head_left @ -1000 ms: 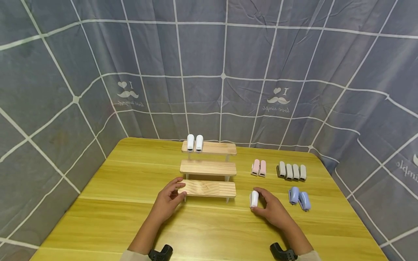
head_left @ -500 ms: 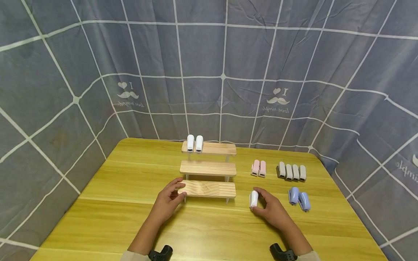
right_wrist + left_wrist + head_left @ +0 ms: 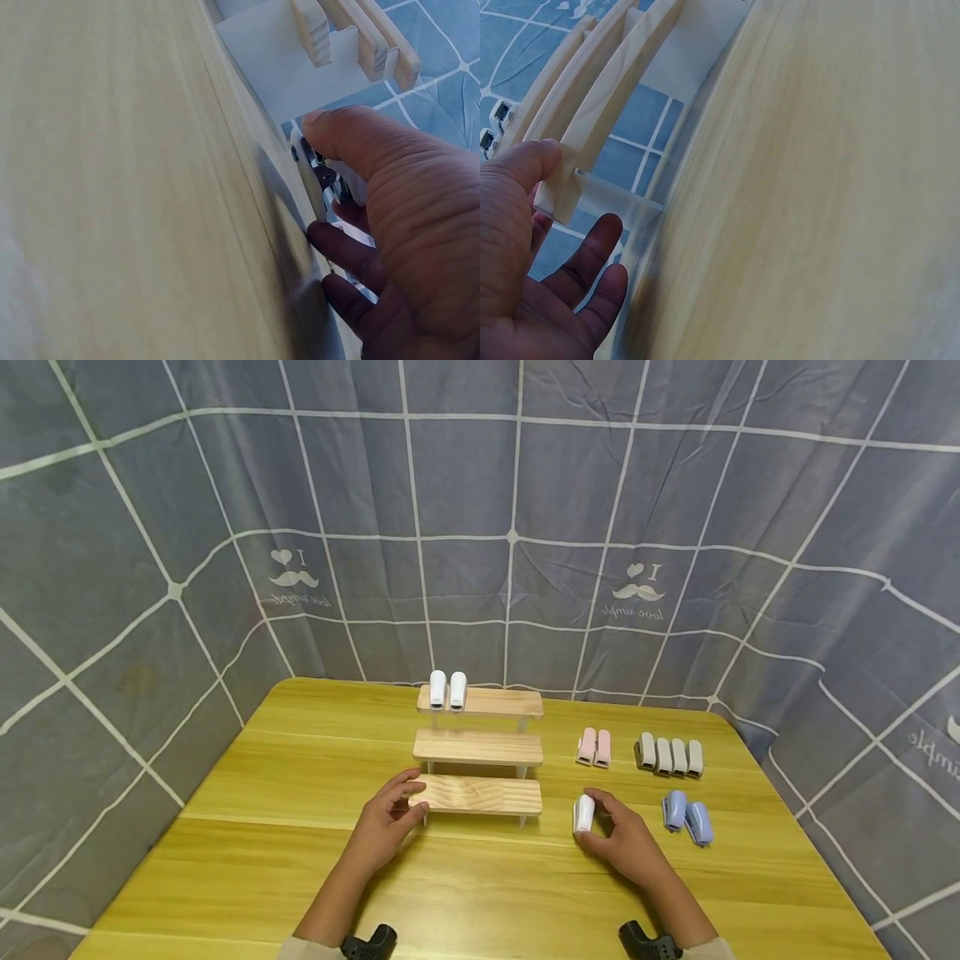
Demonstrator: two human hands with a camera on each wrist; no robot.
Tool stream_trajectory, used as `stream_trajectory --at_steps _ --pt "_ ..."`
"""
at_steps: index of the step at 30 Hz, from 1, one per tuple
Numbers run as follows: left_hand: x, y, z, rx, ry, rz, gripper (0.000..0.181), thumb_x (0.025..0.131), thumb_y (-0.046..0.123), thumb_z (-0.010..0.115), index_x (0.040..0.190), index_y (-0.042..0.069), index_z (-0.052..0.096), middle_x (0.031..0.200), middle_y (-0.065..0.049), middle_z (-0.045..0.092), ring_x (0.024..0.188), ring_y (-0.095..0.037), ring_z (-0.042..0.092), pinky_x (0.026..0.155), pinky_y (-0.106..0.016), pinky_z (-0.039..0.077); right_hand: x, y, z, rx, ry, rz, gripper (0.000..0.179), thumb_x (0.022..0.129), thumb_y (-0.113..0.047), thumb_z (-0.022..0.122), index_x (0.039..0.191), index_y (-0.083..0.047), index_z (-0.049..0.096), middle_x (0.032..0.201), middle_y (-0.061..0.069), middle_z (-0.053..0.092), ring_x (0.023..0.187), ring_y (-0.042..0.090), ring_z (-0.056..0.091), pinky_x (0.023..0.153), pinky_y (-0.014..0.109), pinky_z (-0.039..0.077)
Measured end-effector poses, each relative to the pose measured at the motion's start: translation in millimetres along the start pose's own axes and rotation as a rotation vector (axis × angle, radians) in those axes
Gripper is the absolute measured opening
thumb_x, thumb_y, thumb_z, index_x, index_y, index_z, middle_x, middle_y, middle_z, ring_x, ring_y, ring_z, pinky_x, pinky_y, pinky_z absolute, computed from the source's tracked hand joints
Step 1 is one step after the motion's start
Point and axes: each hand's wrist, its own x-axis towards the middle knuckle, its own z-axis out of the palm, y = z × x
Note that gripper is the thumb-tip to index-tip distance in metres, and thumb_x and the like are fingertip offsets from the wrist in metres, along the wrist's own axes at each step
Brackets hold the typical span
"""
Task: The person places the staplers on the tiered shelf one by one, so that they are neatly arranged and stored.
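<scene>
A: What takes up most of the frame?
B: A grey-blue curtain (image 3: 465,477) with white grid lines, across the top and down both sides. Below it, a yellow wood-grain table (image 3: 480,893) fills the lower middle.

A: And the largest thing on that?
B: A three-tier wooden stand (image 3: 477,746), just below centre, its boards on pale supports.

A: The hands?
B: The left hand (image 3: 385,827), lower left of centre, grips the left end of the lowest board (image 3: 480,795), thumb at the front edge; in the left wrist view two fingers hang free beneath. The right hand (image 3: 624,843), lower right of centre, pinches a white stapler (image 3: 583,815) between thumb and fingers.

A: Any other staplers?
B: Four grey staplers (image 3: 663,754) in a row towards the right; two blue staplers (image 3: 675,810) below them; two pink staplers (image 3: 587,746) left of the grey row; two white ones (image 3: 437,688) at the left end of the top board (image 3: 502,700).

A: Where exactly is the pinched one?
B: Right of the lowest board, apart from it. I can't tell whether its base touches the table.
</scene>
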Motion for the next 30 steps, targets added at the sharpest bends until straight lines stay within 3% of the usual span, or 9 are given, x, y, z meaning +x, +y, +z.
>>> stream_trajectory --at_steps 18,30 --pt "-0.4 0.8 -1.9 -0.006 -0.009 -0.016 0.026 0.092 0.008 0.072 0.118 0.007 0.069 0.145 -0.002 0.052 0.108 -0.021 0.060 0.087 -0.031 0.051 5.1 -4.1 -0.3 -0.001 0.056 -0.036 0.065 0.084 -0.015 0.081 0.140 -0.001 0.052 0.117 0.010 0.067 0.109 0.029 0.062 0.089 0.048 0.051" --pt "-0.7 -1.4 0.5 -0.003 0.002 0.007 0.026 0.092 0.008 0.072 0.117 0.008 0.069 0.144 -0.003 0.053 0.106 -0.020 0.060 0.085 -0.030 0.051 10.8 -15.5 -10.0 0.030 0.046 -0.031 0.068 0.085 -0.016 0.080 0.144 -0.002 0.049 0.125 0.008 0.064 0.116 0.029 0.058 0.096 0.051 0.046"
